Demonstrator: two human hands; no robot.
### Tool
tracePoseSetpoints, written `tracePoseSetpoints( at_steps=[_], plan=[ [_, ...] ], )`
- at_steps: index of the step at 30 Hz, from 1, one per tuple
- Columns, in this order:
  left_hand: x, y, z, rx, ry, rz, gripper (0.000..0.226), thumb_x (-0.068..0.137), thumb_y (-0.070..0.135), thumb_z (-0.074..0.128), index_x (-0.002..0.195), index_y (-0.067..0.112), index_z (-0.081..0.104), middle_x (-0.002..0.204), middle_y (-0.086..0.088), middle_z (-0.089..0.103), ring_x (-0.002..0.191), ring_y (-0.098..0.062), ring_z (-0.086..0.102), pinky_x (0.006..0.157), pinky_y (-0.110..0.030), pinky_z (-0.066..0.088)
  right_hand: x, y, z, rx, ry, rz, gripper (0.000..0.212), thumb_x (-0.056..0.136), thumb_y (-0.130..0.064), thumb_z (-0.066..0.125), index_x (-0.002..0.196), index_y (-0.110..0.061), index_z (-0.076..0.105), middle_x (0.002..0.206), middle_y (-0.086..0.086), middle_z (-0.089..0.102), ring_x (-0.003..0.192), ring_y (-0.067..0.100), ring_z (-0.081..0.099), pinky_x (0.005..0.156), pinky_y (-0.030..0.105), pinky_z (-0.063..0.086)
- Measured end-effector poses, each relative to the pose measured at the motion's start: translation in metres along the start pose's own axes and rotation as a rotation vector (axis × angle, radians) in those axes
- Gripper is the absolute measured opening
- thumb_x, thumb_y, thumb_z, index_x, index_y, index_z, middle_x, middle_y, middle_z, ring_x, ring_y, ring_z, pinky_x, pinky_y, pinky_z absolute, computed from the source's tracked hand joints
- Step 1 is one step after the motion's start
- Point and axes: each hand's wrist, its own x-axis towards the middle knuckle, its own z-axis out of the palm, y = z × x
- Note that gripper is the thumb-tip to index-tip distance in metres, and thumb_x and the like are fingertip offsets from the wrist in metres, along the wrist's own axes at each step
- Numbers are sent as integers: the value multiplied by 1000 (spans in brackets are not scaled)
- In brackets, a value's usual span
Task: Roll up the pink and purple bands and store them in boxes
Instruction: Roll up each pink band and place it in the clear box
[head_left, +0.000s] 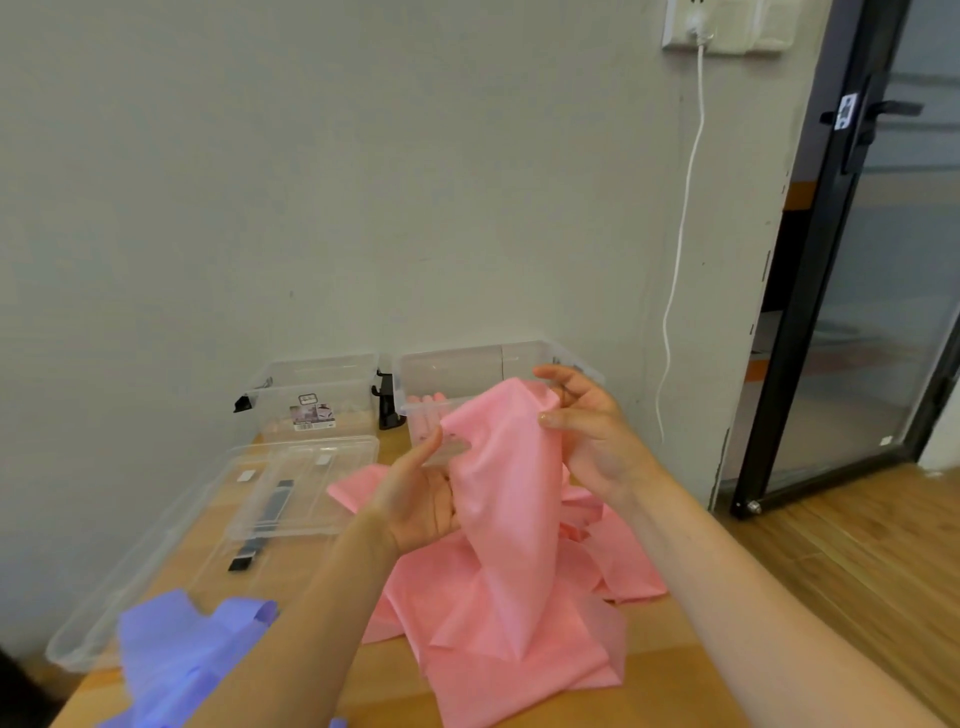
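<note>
Pale grey wall backed a wooden bench (670, 654) on which the pink band (506, 545) lay heaped, one stretch of it lifted between both hands so that its long axis ran steeply upward and away from the person. The right hand (587, 431) pinched the band's upper end between thumb and fingers, while the left hand (418, 499) gripped the fabric lower down, palm turned up. Beyond the hands stood two clear boxes (457, 374) against the wall, and left of the left hand lay their clear lids (306, 483). Nearer the person, left of the left forearm, the purple band (176, 654) lay crumpled on the bench.
</note>
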Motion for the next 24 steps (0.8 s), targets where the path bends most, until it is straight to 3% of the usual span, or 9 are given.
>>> tracePoseSetpoints(
  at_steps=[2, 4, 6, 9, 12, 15, 19, 21, 24],
  plan=[
    [2, 9, 2, -90, -20, 116, 81, 60, 36, 85, 129, 8, 54, 125, -12, 59, 109, -27, 60, 81, -39, 53, -2, -1, -2, 116, -40, 44, 46, 46, 10, 72, 82, -20, 74, 74, 3, 61, 65, 12, 61, 58, 18, 50],
    [5, 24, 6, -146, -5, 204, 104, 48, 27, 91, 138, 8, 41, 138, -5, 46, 120, -23, 50, 88, -40, 49, -4, -3, -5, 242, -62, 84, 40, 45, -5, 86, 82, -17, 74, 72, 3, 66, 65, 13, 63, 58, 20, 51],
    [3, 33, 12, -76, -9, 247, 94, 36, 26, 93, 119, 2, 57, 118, -9, 59, 102, -24, 61, 79, -35, 55, -4, -1, -7, 315, -7, 161, 32, 51, -23, 88, 78, -13, 74, 57, -1, 58, 54, 12, 59, 53, 19, 49],
    [-3, 35, 22, 21, -43, 273, 73, 30, 35, 93, 91, 0, 73, 90, -15, 70, 83, -25, 69, 67, -31, 57, 0, 6, -10, 205, 185, 369, 26, 81, -36, 61, 82, -10, 65, 60, 2, 61, 52, 15, 63, 48, 25, 53],
    [-3, 30, 21, 23, -33, 240, 85, 44, 44, 88, 113, 1, 62, 102, -16, 65, 95, -29, 63, 79, -35, 55, 1, 11, -5, 167, 200, 491, 25, 90, -32, 55, 92, -7, 60, 79, 10, 65, 59, 20, 65, 54, 31, 56],
    [-1, 24, 17, -10, 20, 261, 90, 62, 46, 72, 137, 6, 41, 126, -16, 53, 113, -30, 54, 91, -36, 47, 4, 10, 2, 176, 262, 438, 9, 89, -4, 55, 89, -9, 61, 77, 8, 67, 62, 17, 66, 57, 26, 56],
    [4, 24, 4, 17, 85, 295, 79, 73, 38, 64, 141, 6, 37, 142, -13, 41, 129, -29, 42, 106, -40, 35, 10, 14, 0, 47, 305, 245, 41, 78, 18, 54, 107, -12, 57, 100, 16, 58, 83, 23, 61, 70, 31, 56],
    [6, 26, 0, 61, 139, 247, 56, 84, 27, 58, 134, 5, 46, 134, -10, 51, 121, -24, 51, 102, -35, 40, 10, 14, -1, -175, 315, 101, 46, 75, 20, 56, 101, -18, 58, 97, 8, 55, 85, 18, 58, 73, 27, 51],
    [8, 28, -2, 135, 213, 195, 24, 92, 16, 46, 110, 3, 56, 85, -7, 70, 76, -16, 68, 69, -25, 55, 10, 16, -2, -551, 317, -85, 49, 73, 14, 63, 96, -28, 57, 99, -7, 55, 78, 0, 54, 71, 14, 45]
  ],
)
